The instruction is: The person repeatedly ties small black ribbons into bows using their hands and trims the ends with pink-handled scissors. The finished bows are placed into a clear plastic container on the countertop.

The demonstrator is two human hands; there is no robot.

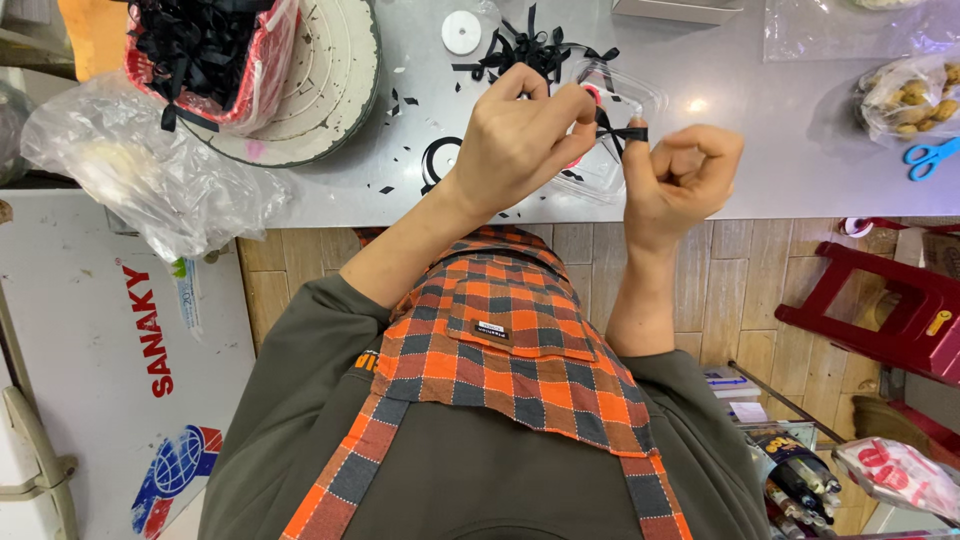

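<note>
A short black ribbon (622, 133) is looped around the raised forefinger of my right hand (680, 175), whose other fingers are curled in. My left hand (515, 135) pinches the ribbon's other end between thumb and fingertips, and something pink shows behind those fingers. Both hands hover over the grey tabletop (760, 150), just above a clear plastic container (630, 95). Beyond it lies a pile of small black ribbon bows (530, 50).
A red-lined basket of black ribbon strips (200, 50) sits on a round white tray (330, 90) at the back left, beside a crumpled plastic bag (140, 165). A white spool (461, 32), blue scissors (930, 155) and a bag of snacks (910, 95) lie on the table. A red stool (880, 300) stands to the right.
</note>
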